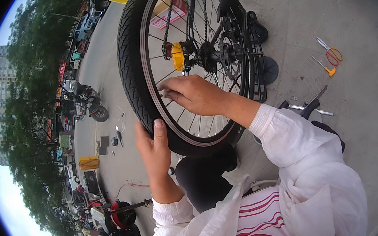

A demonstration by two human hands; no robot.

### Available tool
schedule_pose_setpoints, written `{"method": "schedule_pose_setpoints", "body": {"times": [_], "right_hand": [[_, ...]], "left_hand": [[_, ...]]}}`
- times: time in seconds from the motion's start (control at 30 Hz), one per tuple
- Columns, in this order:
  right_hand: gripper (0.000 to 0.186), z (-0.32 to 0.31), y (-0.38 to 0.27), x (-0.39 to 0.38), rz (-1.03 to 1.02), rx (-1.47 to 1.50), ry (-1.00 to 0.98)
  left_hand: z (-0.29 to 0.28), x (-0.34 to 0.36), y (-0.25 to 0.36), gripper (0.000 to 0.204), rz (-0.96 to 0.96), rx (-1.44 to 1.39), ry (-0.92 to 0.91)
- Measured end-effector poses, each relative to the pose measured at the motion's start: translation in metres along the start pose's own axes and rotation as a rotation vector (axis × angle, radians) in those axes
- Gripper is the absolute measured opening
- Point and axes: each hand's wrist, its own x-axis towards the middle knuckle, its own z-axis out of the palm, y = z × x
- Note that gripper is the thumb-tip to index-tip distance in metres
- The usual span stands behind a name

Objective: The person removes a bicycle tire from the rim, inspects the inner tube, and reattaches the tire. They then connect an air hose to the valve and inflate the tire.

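Observation:
A bicycle wheel with a black treaded tire point(134, 68) stands upright before me, with chain, brake disc point(230, 51) and a yellow part point(177, 56) around its hub. My left hand point(156, 155) grips the tire's lower left, thumb upward. My right hand point(191, 94) reaches across the spokes to the inner side of the rim point(155, 89), its fingertips closed at a small stem-like piece. What exactly they hold is too small to make out. My dark-clad leg point(196, 178) is below the wheel.
Scissors point(329, 51), a yellow-handled tool point(329, 70) and metal tools point(315, 112) lie on the pavement at right. A red-and-white box point(169, 14) sits behind the wheel. A yellow case point(88, 162), a hose and parked scooters point(91, 106) are at left, along a roadside with trees.

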Motion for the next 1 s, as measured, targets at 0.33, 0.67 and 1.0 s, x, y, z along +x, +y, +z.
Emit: {"method": "schedule_pose_setpoints", "body": {"times": [0.33,0.67,1.0], "right_hand": [[0.009,0.002,0.013,-0.016,-0.010,0.131,-0.199],[0.009,0.010,0.022,-0.024,-0.130,-0.067,-0.213],[0.023,0.023,0.033,-0.038,-0.162,-0.205,-0.117]], "left_hand": [[-0.006,0.008,0.023,0.025,0.075,0.190,-0.027],[-0.003,-0.009,0.009,0.023,0.054,0.170,0.044],[0.012,-0.021,0.003,0.025,0.087,0.234,0.111]]}}
